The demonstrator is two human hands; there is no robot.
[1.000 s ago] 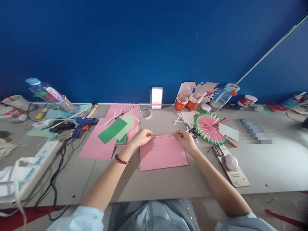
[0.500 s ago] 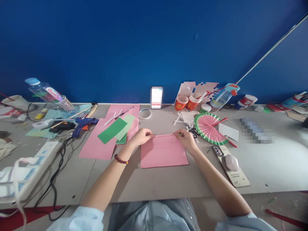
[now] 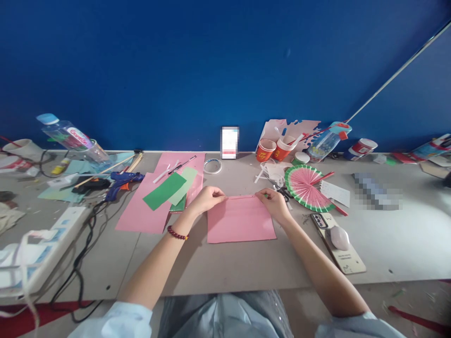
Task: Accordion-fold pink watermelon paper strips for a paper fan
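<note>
A pink sheet of paper (image 3: 241, 220) lies in front of me, with a narrow fold along its far edge. My left hand (image 3: 208, 199) pinches the far left corner between thumb and fingers. At the far right corner, my right hand (image 3: 273, 203) pinches the same edge. The strip of the fold shows between both hands, while the corners themselves are hidden by fingertips. Left of my left hand, a green paper piece (image 3: 164, 191) rests over larger pink paper (image 3: 143, 211). Scissors (image 3: 283, 191), partly covered, lie just beyond my right hand.
A watermelon-patterned paper fan (image 3: 299, 188) sits to the right, above a phone (image 3: 354, 260) with a mouse (image 3: 339, 237) on it. Red paper cups (image 3: 265, 151) and a tape roll (image 3: 212, 166) stand behind. A glue gun (image 3: 120, 184) and power strip (image 3: 58, 251) are left.
The pink sheet's near edge has shifted very slightly away from me. Both hands keep their pinch at the far corners, almost unmoved.
</note>
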